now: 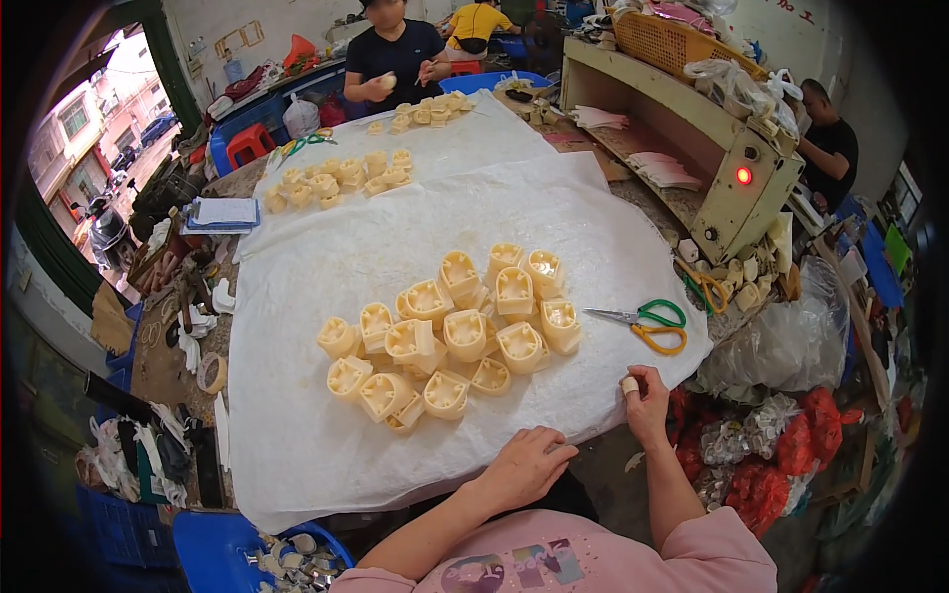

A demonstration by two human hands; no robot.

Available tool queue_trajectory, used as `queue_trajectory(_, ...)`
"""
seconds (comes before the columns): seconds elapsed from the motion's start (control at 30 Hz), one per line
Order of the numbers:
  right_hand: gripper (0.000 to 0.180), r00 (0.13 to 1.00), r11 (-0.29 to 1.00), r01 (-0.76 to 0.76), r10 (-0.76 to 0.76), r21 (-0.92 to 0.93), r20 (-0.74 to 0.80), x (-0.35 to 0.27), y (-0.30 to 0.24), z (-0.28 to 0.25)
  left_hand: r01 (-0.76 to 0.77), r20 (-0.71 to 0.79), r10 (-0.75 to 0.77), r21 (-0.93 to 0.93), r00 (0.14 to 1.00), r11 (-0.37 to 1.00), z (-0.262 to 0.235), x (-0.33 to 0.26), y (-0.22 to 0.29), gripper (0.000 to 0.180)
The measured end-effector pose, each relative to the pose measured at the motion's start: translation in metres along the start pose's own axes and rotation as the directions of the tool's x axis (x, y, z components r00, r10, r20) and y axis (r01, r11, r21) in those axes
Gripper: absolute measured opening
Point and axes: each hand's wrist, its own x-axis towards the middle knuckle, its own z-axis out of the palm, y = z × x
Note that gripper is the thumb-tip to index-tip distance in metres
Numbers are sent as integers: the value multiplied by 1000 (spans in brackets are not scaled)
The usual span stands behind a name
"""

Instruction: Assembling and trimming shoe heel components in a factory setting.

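My left hand (526, 465) rests on the near edge of the white-covered table, fingers loosely stretched toward the right and holding nothing visible. My right hand (647, 403) lies at the table's right edge, below the scissors, with loosely bent fingers. A pale wrap (630, 385) covers one of its fingertips. Beyond my hands, a cluster of cream plastic cup-shaped parts (465, 334) stands mid-table, hollow sides mostly up, some leaning on each other. Scissors (647, 324) with one green and one orange handle loop lie to its right, apart from my hand, blades pointing left.
More cream parts (341, 180) sit farther back, where a person in dark clothes (393, 59) handles one. A clipboard (223, 213) and tape roll (211, 373) lie at left. A blue tub (213, 549) stands below. At right are a machine (736, 188) with a red light and plastic bags (791, 326).
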Motion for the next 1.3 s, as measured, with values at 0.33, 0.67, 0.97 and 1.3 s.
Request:
queue_trajectory(0.33, 12, 999, 1000, 31, -31, -6, -9, 0, 5, 1, 17, -34, -17, 12, 999, 1000, 5, -3, -5, 26)
queue_trajectory(0.67, 13, 999, 999, 37, -38, -36, -20, 0, 0, 2, 13, -91, -14, -10, 996, 1000, 18, -11, -15, 29)
queue_trajectory(0.97, 14, 998, 997, 46, -48, -66, -29, 0, 4, 4, 6, -60, -8, -27, 998, 1000, 14, -11, -15, 32)
queue_trajectory(1.3, 21, 999, 998, 44, -44, -33, -3, -3, -4, 7, 5, -66, -5, -1, 998, 1000, 13, -13, -13, 33)
